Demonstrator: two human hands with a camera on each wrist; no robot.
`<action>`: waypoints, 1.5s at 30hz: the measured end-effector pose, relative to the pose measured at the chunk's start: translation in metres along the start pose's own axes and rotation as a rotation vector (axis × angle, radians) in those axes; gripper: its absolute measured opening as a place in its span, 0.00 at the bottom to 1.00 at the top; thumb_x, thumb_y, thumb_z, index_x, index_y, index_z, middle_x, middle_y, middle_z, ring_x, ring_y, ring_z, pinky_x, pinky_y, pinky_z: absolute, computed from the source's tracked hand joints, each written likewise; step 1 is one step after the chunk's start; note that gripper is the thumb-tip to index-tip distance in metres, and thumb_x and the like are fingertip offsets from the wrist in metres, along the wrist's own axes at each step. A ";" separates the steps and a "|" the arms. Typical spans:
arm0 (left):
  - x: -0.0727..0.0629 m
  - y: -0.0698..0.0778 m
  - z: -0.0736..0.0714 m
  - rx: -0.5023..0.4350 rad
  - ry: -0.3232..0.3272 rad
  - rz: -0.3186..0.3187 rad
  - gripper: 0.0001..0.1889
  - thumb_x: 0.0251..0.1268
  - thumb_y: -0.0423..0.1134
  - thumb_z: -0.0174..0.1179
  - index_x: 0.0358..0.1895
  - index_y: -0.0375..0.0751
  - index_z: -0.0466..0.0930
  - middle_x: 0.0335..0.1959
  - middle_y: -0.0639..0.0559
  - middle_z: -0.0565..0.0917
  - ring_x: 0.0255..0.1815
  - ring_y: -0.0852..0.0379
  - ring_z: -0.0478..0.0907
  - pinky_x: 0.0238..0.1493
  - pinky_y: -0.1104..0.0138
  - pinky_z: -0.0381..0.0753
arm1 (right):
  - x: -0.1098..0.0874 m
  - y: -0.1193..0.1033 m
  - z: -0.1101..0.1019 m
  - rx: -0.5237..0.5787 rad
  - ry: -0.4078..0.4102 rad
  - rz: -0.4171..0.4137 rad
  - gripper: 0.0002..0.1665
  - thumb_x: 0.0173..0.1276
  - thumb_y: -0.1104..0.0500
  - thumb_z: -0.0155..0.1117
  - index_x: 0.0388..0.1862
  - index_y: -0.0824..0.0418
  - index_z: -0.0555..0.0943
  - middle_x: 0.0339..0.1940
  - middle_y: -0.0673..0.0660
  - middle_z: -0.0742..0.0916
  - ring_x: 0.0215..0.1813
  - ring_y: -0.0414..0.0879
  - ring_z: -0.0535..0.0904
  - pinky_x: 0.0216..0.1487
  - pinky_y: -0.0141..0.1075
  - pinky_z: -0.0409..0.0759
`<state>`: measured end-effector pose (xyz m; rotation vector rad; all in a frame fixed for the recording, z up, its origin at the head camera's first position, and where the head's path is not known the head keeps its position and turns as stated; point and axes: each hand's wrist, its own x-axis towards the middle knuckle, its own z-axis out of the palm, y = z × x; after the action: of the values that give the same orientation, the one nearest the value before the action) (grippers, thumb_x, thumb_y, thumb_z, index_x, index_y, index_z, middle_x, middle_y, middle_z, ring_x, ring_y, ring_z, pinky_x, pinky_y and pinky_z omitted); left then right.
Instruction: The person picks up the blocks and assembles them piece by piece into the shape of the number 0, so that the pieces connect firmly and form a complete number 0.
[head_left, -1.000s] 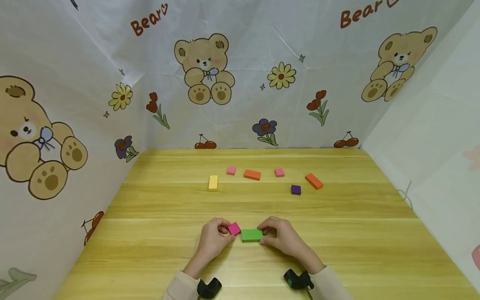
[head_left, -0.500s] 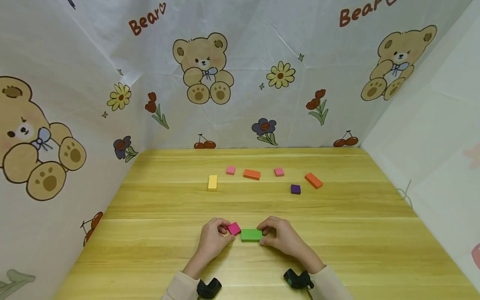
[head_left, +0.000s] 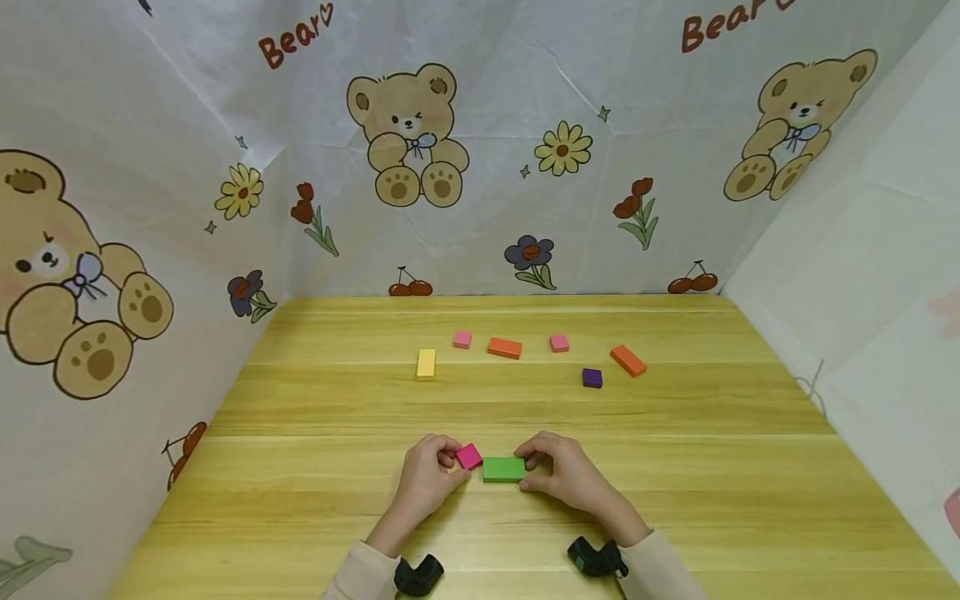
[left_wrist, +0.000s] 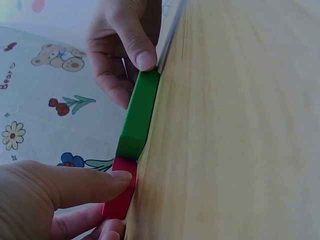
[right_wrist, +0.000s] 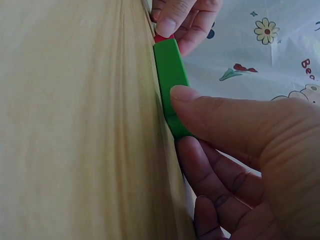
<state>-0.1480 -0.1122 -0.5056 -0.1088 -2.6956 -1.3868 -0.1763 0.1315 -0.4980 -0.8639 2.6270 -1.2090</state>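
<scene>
Near the front of the wooden table [head_left: 337, 483], my left hand [head_left: 426, 475] pinches a small magenta block [head_left: 469, 457] between thumb and fingers. The block is turned at an angle. Just to its right, a green rectangular block [head_left: 504, 470] lies flat, its right end pinched by my right hand [head_left: 562, 472]. In the left wrist view the magenta block [left_wrist: 120, 202] and the green block [left_wrist: 139, 115] look end to end, seemingly touching at a corner. From the right wrist view, only a sliver of the magenta block [right_wrist: 164, 37] shows past the green one.
Farther back lie a yellow block [head_left: 426, 365], two pink blocks [head_left: 462, 340] [head_left: 559, 343], two orange blocks [head_left: 505, 348] [head_left: 628, 361] and a dark purple block [head_left: 592, 378]. Behind the table hangs a bear-print cloth [head_left: 480, 167]. A white wall covering [head_left: 862, 275] stands at the right.
</scene>
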 end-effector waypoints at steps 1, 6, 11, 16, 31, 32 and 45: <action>0.000 0.000 0.000 0.002 0.000 -0.002 0.15 0.42 0.29 0.76 0.37 0.35 0.84 0.28 0.51 0.79 0.27 0.63 0.72 0.27 0.75 0.73 | 0.000 0.000 0.000 0.000 0.000 -0.001 0.17 0.55 0.60 0.76 0.45 0.58 0.84 0.39 0.48 0.85 0.39 0.40 0.80 0.43 0.31 0.80; 0.000 -0.001 0.000 -0.001 -0.003 -0.001 0.15 0.42 0.29 0.76 0.37 0.35 0.84 0.28 0.51 0.79 0.27 0.63 0.72 0.27 0.75 0.73 | 0.000 0.000 0.000 0.004 0.001 -0.002 0.18 0.56 0.60 0.76 0.46 0.59 0.84 0.40 0.48 0.85 0.39 0.41 0.80 0.43 0.31 0.80; 0.000 -0.001 0.000 0.001 -0.002 0.001 0.15 0.42 0.29 0.76 0.37 0.35 0.84 0.28 0.51 0.79 0.27 0.63 0.72 0.27 0.75 0.73 | 0.000 0.001 0.000 0.017 0.000 -0.009 0.20 0.56 0.61 0.76 0.48 0.61 0.83 0.41 0.50 0.85 0.40 0.41 0.80 0.43 0.32 0.80; 0.000 -0.001 0.000 0.000 0.003 0.008 0.16 0.42 0.29 0.77 0.37 0.35 0.84 0.28 0.51 0.79 0.27 0.63 0.71 0.27 0.75 0.73 | -0.001 0.001 -0.006 0.041 0.011 -0.002 0.24 0.56 0.57 0.76 0.52 0.62 0.83 0.42 0.51 0.85 0.40 0.43 0.81 0.43 0.33 0.80; 0.000 -0.002 0.001 -0.009 0.008 0.007 0.15 0.42 0.29 0.77 0.37 0.35 0.84 0.29 0.51 0.79 0.28 0.63 0.72 0.28 0.75 0.74 | 0.015 0.054 -0.081 -0.114 0.446 0.151 0.23 0.62 0.66 0.70 0.56 0.70 0.79 0.47 0.68 0.83 0.45 0.59 0.83 0.40 0.33 0.79; 0.000 -0.002 0.001 -0.012 0.007 0.003 0.15 0.42 0.29 0.77 0.37 0.35 0.84 0.29 0.51 0.79 0.28 0.63 0.73 0.28 0.75 0.74 | 0.017 0.060 -0.086 -0.126 0.457 0.165 0.23 0.62 0.66 0.69 0.56 0.71 0.79 0.47 0.68 0.82 0.45 0.59 0.83 0.40 0.34 0.80; 0.001 0.000 0.000 -0.025 -0.015 -0.025 0.15 0.44 0.30 0.76 0.38 0.36 0.84 0.29 0.53 0.78 0.28 0.63 0.72 0.28 0.75 0.75 | 0.038 0.095 -0.106 -0.175 0.315 0.267 0.28 0.64 0.65 0.68 0.61 0.75 0.74 0.52 0.74 0.80 0.47 0.62 0.82 0.46 0.51 0.83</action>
<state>-0.1494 -0.1127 -0.5057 -0.0885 -2.7019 -1.4327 -0.2856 0.2300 -0.4917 -0.3455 3.0101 -1.1373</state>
